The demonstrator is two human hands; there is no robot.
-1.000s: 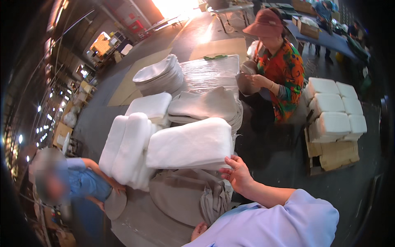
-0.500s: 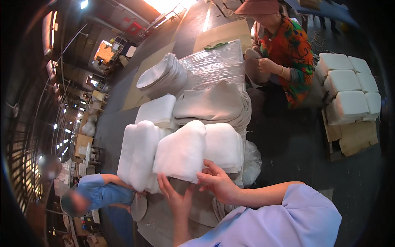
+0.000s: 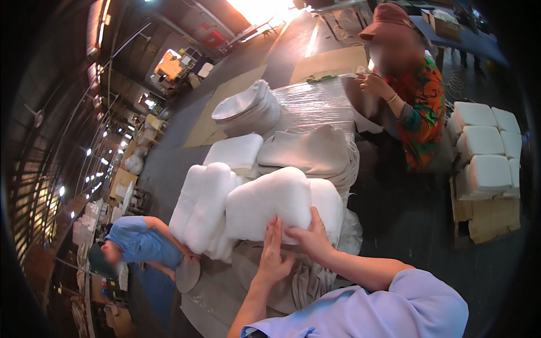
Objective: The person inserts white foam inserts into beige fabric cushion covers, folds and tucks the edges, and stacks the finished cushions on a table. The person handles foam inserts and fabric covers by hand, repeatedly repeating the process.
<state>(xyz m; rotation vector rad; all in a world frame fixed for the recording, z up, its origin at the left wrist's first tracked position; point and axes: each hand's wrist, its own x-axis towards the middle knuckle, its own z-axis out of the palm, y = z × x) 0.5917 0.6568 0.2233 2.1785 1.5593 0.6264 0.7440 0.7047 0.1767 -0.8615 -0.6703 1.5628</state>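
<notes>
A thick, fluffy white padding sheet (image 3: 265, 203) with rounded corners lies on top of the white stacks before me. My left hand (image 3: 274, 262) rests its straight fingers flat against the pad's near edge, thumb held apart. At the near right corner, my right hand (image 3: 313, 239) has its thumb on the pad's face and its fingers along the side, gripping that corner. More white pads (image 3: 197, 203) are stacked to the left, and another white stack (image 3: 327, 208) is partly hidden at the right. Below my hands lie grey fabric pieces (image 3: 248, 265), loosely folded.
Beyond the pads are folded grey fabric (image 3: 310, 149), a grey curved stack (image 3: 248, 110) and a plastic-wrapped surface (image 3: 313, 104). A co-worker in a patterned top (image 3: 422, 112) handles grey fabric. Another, in blue (image 3: 143, 242), touches a grey piece. White bundles (image 3: 479, 141) stand on cardboard at right.
My left hand has moved right along the pad's near edge, its fingers now pressed together. The pad looks turned and wider to the right. The whole view has shifted slightly.
</notes>
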